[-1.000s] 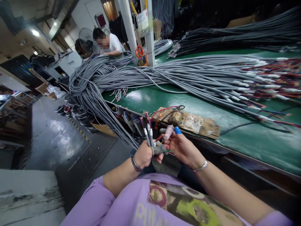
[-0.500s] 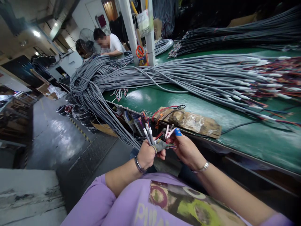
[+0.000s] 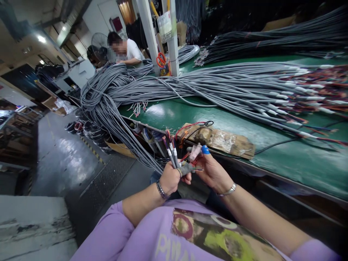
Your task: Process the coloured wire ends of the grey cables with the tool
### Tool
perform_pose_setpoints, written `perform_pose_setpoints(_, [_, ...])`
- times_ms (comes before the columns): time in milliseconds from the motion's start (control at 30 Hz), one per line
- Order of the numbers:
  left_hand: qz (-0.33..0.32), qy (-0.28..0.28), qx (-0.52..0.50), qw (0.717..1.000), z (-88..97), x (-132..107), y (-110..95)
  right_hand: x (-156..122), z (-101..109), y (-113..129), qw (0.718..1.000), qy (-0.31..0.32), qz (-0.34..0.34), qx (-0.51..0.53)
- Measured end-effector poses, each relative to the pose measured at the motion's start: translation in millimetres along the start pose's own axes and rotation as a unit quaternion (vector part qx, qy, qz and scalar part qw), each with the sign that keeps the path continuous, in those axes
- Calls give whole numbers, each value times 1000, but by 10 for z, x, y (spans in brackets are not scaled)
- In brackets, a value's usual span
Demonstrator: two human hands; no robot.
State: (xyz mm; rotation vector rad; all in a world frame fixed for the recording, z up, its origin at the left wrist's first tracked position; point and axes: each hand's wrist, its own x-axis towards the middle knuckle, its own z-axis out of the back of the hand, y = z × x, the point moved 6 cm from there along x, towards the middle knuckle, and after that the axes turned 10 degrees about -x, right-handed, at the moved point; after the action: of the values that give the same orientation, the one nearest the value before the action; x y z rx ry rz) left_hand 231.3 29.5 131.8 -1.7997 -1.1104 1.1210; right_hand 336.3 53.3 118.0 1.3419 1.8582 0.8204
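Left hand: the left hand [image 3: 169,179] is closed in a fist round a small clutch of grey cable ends [image 3: 172,152], held upright just in front of the bench edge.
Right hand: the right hand [image 3: 213,171] is pinched on the loose coloured wires [image 3: 193,154] fanned out from those ends; a blue fingertip cover [image 3: 205,149] is worn on one digit.
Grip, summed up: both hands are clamped on the same bundle, touching one another at the fingers.
Where the work is: the held ends are kept over the lap, below the green bench [image 3: 293,159], near a taped brown block [image 3: 220,139] with a red lead on it.
Count in hand: three white-tipped cable ends can be made out above the fist; more may be hidden inside it.
Count on the bench: two big heaps are seen, a near grey cable pile [image 3: 206,87] and a far darker pile [image 3: 272,40]; single cables are far too many to number.
Done so far: ends at the right of the near pile are seen already stripped to coloured cores [image 3: 323,90].
Left to do: judged from the heaps, most of the stock is yet to be handled; only this one clutch is being worked.
Others: one co-worker [image 3: 125,50] is seen at the far end, hands apart from these.
Extras: one pair of orange scissors [image 3: 161,59] is hung at the post.
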Motion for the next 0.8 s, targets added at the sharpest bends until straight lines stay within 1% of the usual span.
perform_pose_setpoints(100, [-4, 13, -15, 1000, 6, -49, 6, -22, 31, 3, 999, -18, -21, 42])
perform_pose_setpoints(200, [-10, 4, -24, 1000, 34, -94, 0, -42, 31, 12, 998, -16, -39, 51])
perform_pose_setpoints(333, [-20, -8, -27, 999, 56, -116, -32, -65, 39, 43, 999, -19, -23, 26])
perform_pose_setpoints(533, [-26, -3, -20, 999, 46, -90, -61, -70, 72, 75, 1000, -22, -5, 8])
perform_pose_setpoints(733, [-16, 3, -21, 1000, 16, -37, -67, -80, 23, 122, 999, -15, 3, -36])
perform_pose_setpoints(800, [-13, 7, -23, 1000, 12, -24, -74, -91, 46, 116, 998, -34, 17, -57])
